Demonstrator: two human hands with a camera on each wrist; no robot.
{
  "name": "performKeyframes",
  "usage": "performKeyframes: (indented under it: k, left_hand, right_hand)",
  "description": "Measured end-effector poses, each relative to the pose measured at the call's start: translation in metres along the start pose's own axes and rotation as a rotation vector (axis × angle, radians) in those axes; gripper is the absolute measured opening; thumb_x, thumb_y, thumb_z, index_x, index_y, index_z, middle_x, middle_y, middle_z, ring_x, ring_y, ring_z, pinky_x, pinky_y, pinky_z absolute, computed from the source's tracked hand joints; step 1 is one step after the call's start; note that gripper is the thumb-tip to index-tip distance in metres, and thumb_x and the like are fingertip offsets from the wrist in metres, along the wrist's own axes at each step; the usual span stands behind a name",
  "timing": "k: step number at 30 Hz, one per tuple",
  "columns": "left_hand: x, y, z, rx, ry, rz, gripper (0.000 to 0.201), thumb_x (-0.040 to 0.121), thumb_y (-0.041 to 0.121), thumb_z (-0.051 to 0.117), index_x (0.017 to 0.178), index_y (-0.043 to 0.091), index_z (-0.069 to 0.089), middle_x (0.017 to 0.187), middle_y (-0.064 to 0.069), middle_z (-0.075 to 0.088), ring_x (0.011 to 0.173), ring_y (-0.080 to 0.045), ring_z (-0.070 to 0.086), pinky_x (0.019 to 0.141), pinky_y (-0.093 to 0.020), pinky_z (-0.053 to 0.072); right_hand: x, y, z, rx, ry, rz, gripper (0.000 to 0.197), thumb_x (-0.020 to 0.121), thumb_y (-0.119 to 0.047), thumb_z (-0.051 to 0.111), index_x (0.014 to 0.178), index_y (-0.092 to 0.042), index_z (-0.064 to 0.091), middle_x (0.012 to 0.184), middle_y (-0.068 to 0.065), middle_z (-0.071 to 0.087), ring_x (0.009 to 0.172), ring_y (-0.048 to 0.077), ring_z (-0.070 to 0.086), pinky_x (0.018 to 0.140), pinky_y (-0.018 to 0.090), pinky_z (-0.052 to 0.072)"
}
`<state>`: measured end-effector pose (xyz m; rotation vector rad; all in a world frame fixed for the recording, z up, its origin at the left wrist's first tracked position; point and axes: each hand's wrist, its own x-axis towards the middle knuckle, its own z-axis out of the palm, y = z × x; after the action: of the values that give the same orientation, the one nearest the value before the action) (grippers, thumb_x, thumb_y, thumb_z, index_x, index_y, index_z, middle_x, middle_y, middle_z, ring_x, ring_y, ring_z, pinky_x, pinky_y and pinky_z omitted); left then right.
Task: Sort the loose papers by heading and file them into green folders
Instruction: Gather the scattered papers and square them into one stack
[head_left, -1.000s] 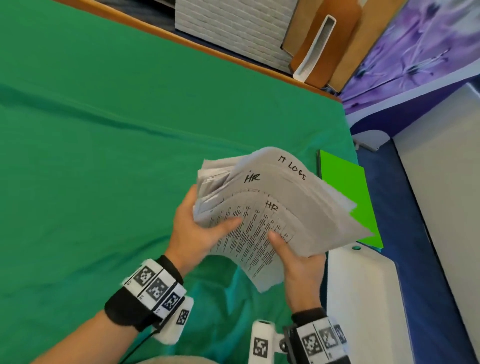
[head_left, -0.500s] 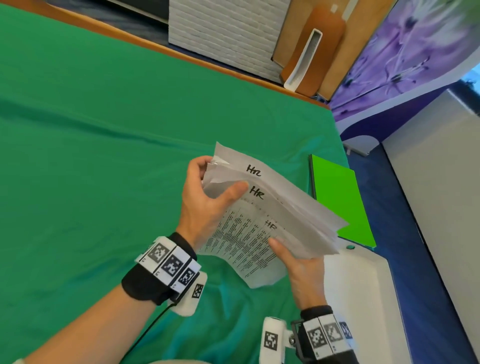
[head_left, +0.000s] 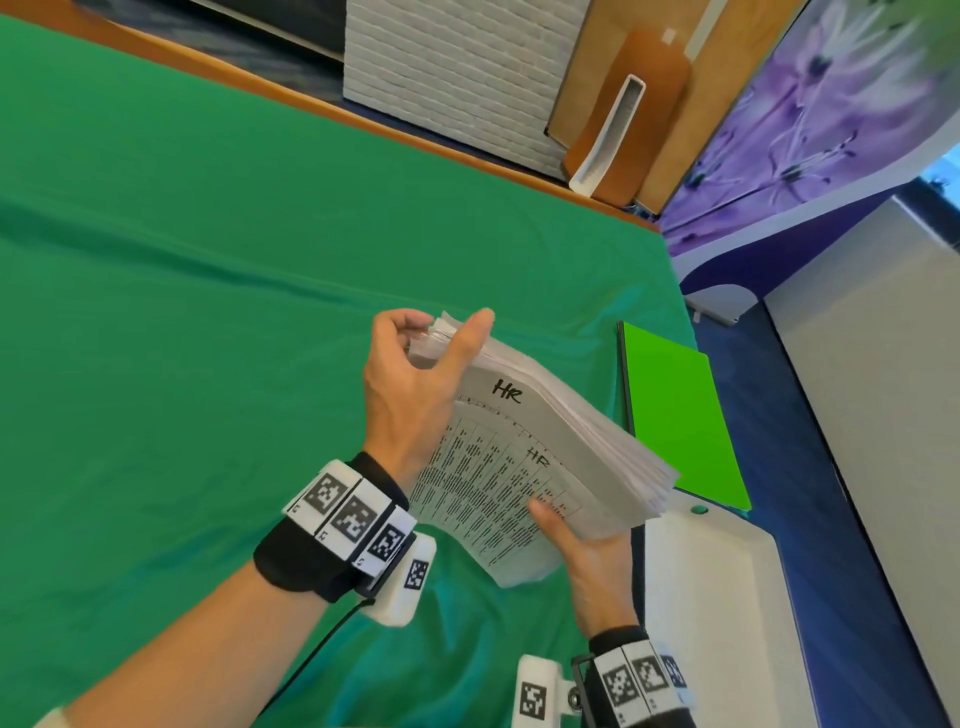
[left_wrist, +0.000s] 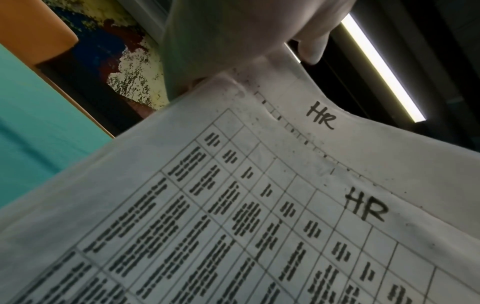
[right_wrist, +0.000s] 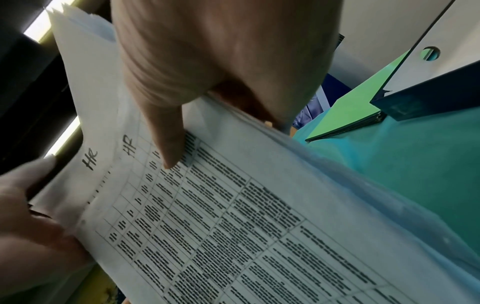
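Both hands grip the paper stack, left hand now pinching its top corner, right hand underneath; IT LOGS sheet gone from view, only HR headings showing, so HR group is gathered.

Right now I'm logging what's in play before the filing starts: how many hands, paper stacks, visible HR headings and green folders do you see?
Hands: 2, left hand and right hand
Paper stack: 1, gripped by both hands
HR headings showing: 2
Green folder: 1 visible, on the green cloth
Total: 6
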<state>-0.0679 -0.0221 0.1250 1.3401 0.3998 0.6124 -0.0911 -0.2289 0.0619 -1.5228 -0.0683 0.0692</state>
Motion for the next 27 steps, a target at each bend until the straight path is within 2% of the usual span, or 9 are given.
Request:
performKeyframes:
  k: [2, 4, 7, 13, 17, 20, 22, 24, 27]
  left_hand:
    - [0.000, 0.002, 0.001, 0.056, 0.018, 0.003, 0.072, 0.063, 0.075, 0.069, 0.107, 0.020, 0.052, 0.099, 0.006, 0.053, 0.088, -0.007, 0.054, 0.077, -0.022, 0.047]
    - [0.001, 0.004, 0.004, 0.086, 0.036, -0.013, 0.068, 0.063, 0.068, 0.076, 0.105, 0.020, 0.053, 0.094, 0.006, 0.056, 0.079, -0.004, 0.056, 0.074, -0.027, 0.052]
    - [0.007, 0.001, 0.004, 0.083, 0.051, -0.048, 0.058, 0.066, 0.055, 0.080, 0.103, 0.019, 0.053, 0.091, 0.001, 0.063, 0.078, -0.021, 0.065, 0.076, -0.046, 0.057]
    - [0.006, 0.000, 0.005, 0.049, 0.015, 0.038, 0.048, 0.077, 0.046, 0.078, 0.105, 0.018, 0.052, 0.100, 0.000, 0.056, 0.082, -0.011, 0.057, 0.073, -0.029, 0.051]
    - [0.006, -0.014, -0.013, -0.212, -0.087, -0.045, 0.050, 0.091, 0.059, 0.044, 0.109, 0.013, 0.051, 0.109, -0.007, 0.060, 0.092, -0.018, 0.064, 0.081, -0.038, 0.054]
    - [0.007, -0.038, -0.031, -0.182, -0.190, -0.238, 0.074, 0.092, 0.069, 0.016, 0.116, 0.014, 0.059, 0.114, -0.008, 0.069, 0.101, -0.020, 0.067, 0.092, -0.042, 0.052]
    - [0.001, -0.049, -0.034, -0.153, -0.339, -0.346, 0.081, 0.095, 0.068, 0.003, 0.121, 0.017, 0.061, 0.113, -0.008, 0.071, 0.099, -0.018, 0.070, 0.081, -0.035, 0.058]
    - [-0.006, -0.055, -0.030, -0.122, -0.411, -0.364, 0.077, 0.094, 0.069, 0.005, 0.117, 0.024, 0.063, 0.111, -0.008, 0.072, 0.098, -0.021, 0.071, 0.082, -0.041, 0.060]
    - [-0.015, -0.057, -0.024, -0.141, -0.421, -0.242, 0.074, 0.082, 0.082, 0.028, 0.125, 0.032, 0.061, 0.119, -0.011, 0.068, 0.108, -0.031, 0.066, 0.091, -0.053, 0.054]
  right_hand:
    - [0.001, 0.004, -0.001, -0.017, -0.017, 0.027, 0.045, 0.070, 0.001, 0.075, 0.112, -0.011, 0.064, 0.106, 0.003, 0.074, 0.099, 0.017, 0.069, 0.075, 0.021, 0.056]
    - [0.002, 0.007, -0.002, -0.049, -0.035, 0.039, 0.042, 0.071, 0.000, 0.076, 0.108, -0.016, 0.065, 0.106, 0.001, 0.074, 0.100, 0.016, 0.069, 0.077, 0.022, 0.056]
    - [0.002, 0.010, -0.004, -0.081, -0.057, 0.040, 0.043, 0.073, 0.001, 0.076, 0.111, -0.015, 0.065, 0.107, 0.001, 0.073, 0.101, 0.015, 0.069, 0.081, 0.025, 0.057]
    - [0.000, 0.016, -0.006, -0.128, -0.034, 0.049, 0.040, 0.076, -0.005, 0.075, 0.113, -0.016, 0.064, 0.108, -0.004, 0.073, 0.101, 0.013, 0.069, 0.082, 0.026, 0.057]
    - [-0.001, 0.017, -0.008, -0.102, -0.009, 0.069, 0.036, 0.077, -0.004, 0.075, 0.111, -0.015, 0.066, 0.106, -0.003, 0.074, 0.101, 0.014, 0.069, 0.083, 0.026, 0.057]
    - [-0.002, 0.016, -0.004, -0.068, -0.006, 0.058, 0.041, 0.075, -0.002, 0.077, 0.115, -0.008, 0.065, 0.108, 0.003, 0.073, 0.102, 0.018, 0.069, 0.083, 0.030, 0.058]
    - [-0.003, 0.017, 0.000, -0.054, -0.001, 0.051, 0.043, 0.075, 0.000, 0.076, 0.115, -0.008, 0.065, 0.108, 0.003, 0.073, 0.102, 0.017, 0.069, 0.080, 0.028, 0.058]
    - [-0.001, 0.017, 0.004, -0.019, 0.039, 0.054, 0.041, 0.076, 0.001, 0.075, 0.114, -0.011, 0.065, 0.108, 0.002, 0.073, 0.102, 0.017, 0.069, 0.082, 0.029, 0.058]
    - [0.000, 0.013, 0.007, 0.053, 0.105, 0.036, 0.040, 0.078, 0.001, 0.073, 0.115, -0.013, 0.065, 0.109, 0.001, 0.073, 0.103, 0.017, 0.069, 0.079, 0.025, 0.057]
